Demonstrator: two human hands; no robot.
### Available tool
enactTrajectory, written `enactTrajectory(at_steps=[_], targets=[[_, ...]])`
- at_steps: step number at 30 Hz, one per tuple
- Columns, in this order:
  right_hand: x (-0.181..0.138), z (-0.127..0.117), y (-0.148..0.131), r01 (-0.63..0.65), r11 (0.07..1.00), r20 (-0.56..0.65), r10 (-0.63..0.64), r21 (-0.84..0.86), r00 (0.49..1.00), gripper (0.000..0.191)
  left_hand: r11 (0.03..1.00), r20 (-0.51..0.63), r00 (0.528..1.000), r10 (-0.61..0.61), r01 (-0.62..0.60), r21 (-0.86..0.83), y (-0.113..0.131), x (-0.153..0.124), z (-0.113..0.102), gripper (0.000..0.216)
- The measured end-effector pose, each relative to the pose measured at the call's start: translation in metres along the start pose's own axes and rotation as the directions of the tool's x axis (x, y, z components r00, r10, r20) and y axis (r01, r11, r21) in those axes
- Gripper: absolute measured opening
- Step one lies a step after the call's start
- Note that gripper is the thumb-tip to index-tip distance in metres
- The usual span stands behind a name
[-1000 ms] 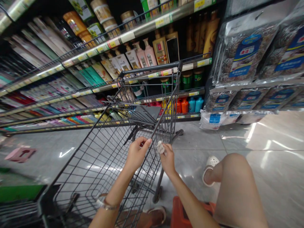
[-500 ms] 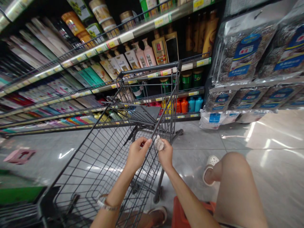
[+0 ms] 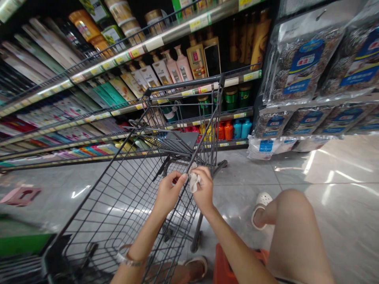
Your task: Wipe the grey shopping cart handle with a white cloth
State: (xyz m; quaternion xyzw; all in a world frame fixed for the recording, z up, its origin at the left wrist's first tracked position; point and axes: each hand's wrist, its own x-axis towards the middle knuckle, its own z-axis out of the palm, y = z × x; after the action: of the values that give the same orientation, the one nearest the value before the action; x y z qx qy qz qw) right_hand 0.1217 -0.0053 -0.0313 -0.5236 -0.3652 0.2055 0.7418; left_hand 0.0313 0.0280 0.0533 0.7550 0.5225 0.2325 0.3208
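The shopping cart (image 3: 112, 156), with dark wire mesh, stands in front of me. My right hand (image 3: 204, 191) is closed around a crumpled whitish wipe or tissue (image 3: 194, 181) and presses it to the cart's near top rail. Just left of it, my left hand (image 3: 168, 193) has thumb and fingers pinched together at the same rail; its fingertips are partly hidden. A grey flap (image 3: 182, 142) sits at the handle end of the cart. The basket's wire floor shows through the mesh.
Shelves of bottles (image 3: 154, 75) run behind the cart. Packs of steel scourers (image 3: 304, 67) hang on the right. Under my right arm is an orange-red stool or box (image 3: 222, 264). A pink object (image 3: 22, 195) lies on the floor at the left, near something green (image 3: 23, 244).
My right hand has shifted slightly left along the rail, its fingers now over the top of the wipe. My left hand stays pinched at the rail. The view has shifted slightly.
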Motion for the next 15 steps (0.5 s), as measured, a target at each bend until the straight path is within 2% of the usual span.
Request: enactTrajectory(at_steps=[4, 9, 15], targets=[[-0.008, 0.002, 0.01, 0.001, 1.0, -0.02, -0.001, 0.015, 1.0, 0.02, 1.0, -0.011, 1.0, -0.001, 0.001, 0.017, 0.001, -0.001, 0.0, 0.03], [-0.023, 0.005, 0.029, -0.075, 0.997, -0.063, 0.075, 0.001, 0.995, 0.017, 0.999, -0.016, 1.0, 0.001, -0.001, 0.034, 0.002, -0.001, 0.0, 0.03], [-0.045, 0.002, 0.054, -0.162, 0.986, -0.025, 0.161, -0.034, 0.987, 0.019, 0.999, -0.014, 1.0, -0.007, 0.008, 0.041, 0.001, 0.0, 0.0, 0.031]])
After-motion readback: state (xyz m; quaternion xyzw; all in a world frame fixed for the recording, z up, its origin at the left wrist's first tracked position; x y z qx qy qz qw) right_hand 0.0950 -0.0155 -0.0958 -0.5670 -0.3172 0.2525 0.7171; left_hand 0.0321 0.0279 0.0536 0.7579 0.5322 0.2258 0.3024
